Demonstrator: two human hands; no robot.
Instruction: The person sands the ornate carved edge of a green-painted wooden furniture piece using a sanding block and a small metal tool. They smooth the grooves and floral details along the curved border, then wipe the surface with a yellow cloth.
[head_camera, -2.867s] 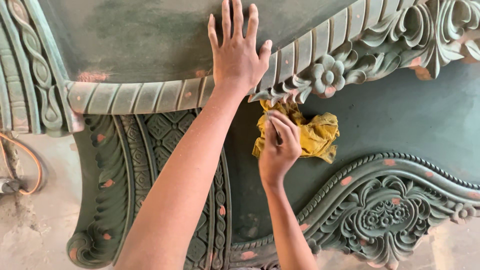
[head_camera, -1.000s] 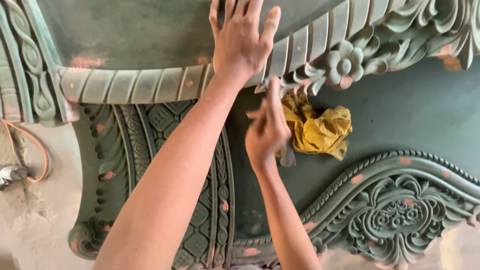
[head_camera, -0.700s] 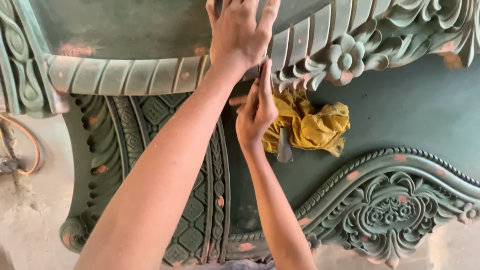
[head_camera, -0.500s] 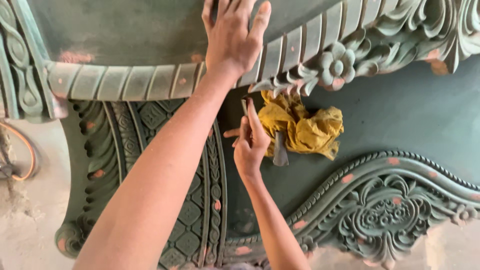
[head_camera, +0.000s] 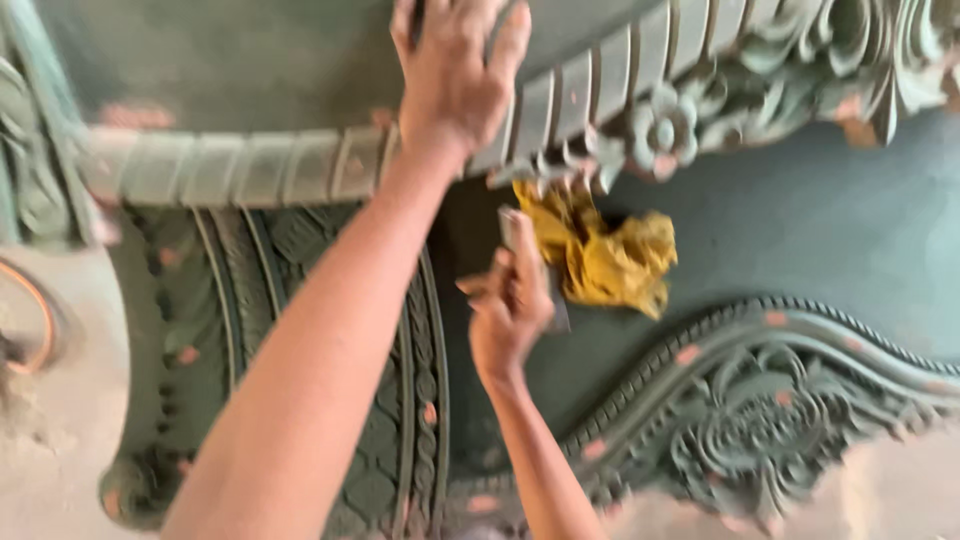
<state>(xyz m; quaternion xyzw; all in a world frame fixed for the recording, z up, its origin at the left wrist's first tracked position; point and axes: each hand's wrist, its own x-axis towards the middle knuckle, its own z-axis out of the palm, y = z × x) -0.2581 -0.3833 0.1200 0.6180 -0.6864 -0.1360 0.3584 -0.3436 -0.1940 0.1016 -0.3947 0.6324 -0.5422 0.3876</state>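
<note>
Dusty pale floor (head_camera: 50, 440) at the edges; a green carved wood panel (head_camera: 800, 230) fills the view. Left hand (head_camera: 455, 75) flat on the ribbed moulding (head_camera: 250, 165), fingers spread. Right hand (head_camera: 510, 310) lower, fingers clamped on a thin flat blade (head_camera: 515, 235), long axis pointing up past the fingertips. Yellow rag (head_camera: 605, 255) lies just right of those fingers, nearer the right hand; picture blurred
</note>
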